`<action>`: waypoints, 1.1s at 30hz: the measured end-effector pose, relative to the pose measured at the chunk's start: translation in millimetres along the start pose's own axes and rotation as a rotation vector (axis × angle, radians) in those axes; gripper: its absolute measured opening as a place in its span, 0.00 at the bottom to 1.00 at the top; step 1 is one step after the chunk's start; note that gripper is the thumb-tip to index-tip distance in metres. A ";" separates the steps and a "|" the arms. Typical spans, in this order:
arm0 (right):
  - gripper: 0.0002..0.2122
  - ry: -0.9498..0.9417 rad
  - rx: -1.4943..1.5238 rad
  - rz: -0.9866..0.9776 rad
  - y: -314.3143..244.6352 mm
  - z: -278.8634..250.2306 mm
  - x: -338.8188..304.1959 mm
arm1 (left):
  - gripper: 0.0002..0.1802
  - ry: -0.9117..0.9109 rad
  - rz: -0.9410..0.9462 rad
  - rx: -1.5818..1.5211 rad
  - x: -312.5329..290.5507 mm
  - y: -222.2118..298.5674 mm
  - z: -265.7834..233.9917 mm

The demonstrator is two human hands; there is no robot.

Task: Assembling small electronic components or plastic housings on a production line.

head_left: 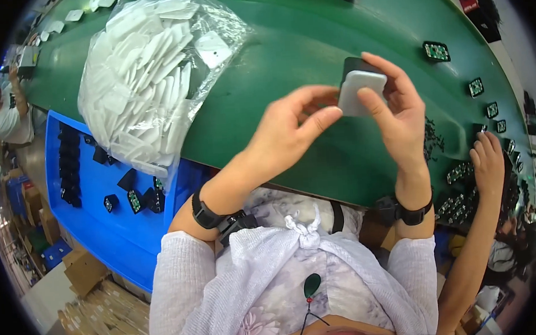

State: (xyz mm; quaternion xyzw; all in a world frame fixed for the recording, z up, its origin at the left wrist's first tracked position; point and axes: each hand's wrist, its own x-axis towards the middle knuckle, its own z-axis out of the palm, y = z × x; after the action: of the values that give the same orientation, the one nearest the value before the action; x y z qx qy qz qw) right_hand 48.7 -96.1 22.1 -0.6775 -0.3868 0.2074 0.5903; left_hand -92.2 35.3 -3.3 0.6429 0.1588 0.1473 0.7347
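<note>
Both my hands hold one small part above the green conveyor belt (310,48): a white rounded-square cover (359,91) set against a black housing (360,65) behind it. My right hand (400,113) grips it with fingers over the top and the thumb on the white face. My left hand (290,132) pinches its left edge with thumb and fingers. A black band sits on each wrist.
A clear plastic bag of white covers (146,77) lies on the belt at the left. A blue bin (109,226) with black parts stands below it. Small black units with green boards (436,51) line the belt's right side, where another person's hand (488,160) rests.
</note>
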 end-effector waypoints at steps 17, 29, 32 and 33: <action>0.17 0.014 0.430 0.184 -0.8 8.5 16.9 | 0.27 0.155 0.180 0.352 4.1 13.4 -5.6; 0.18 -0.020 0.387 0.226 -0.4 7.0 -3.2 | 0.16 0.078 -0.103 -0.070 4.9 17.4 10.9; 0.18 0.013 0.330 0.215 1.3 11.1 -5.1 | 0.19 0.078 -0.104 -0.060 1.9 15.0 11.6; 0.18 0.003 0.337 0.211 1.7 12.9 -5.1 | 0.19 0.088 -0.102 -0.055 0.4 14.4 12.2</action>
State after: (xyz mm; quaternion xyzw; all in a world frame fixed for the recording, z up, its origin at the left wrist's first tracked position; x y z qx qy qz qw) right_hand 36.5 -91.8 16.8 -0.6063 -0.2725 0.3288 0.6708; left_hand -86.9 26.4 12.4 0.6064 0.2192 0.1423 0.7510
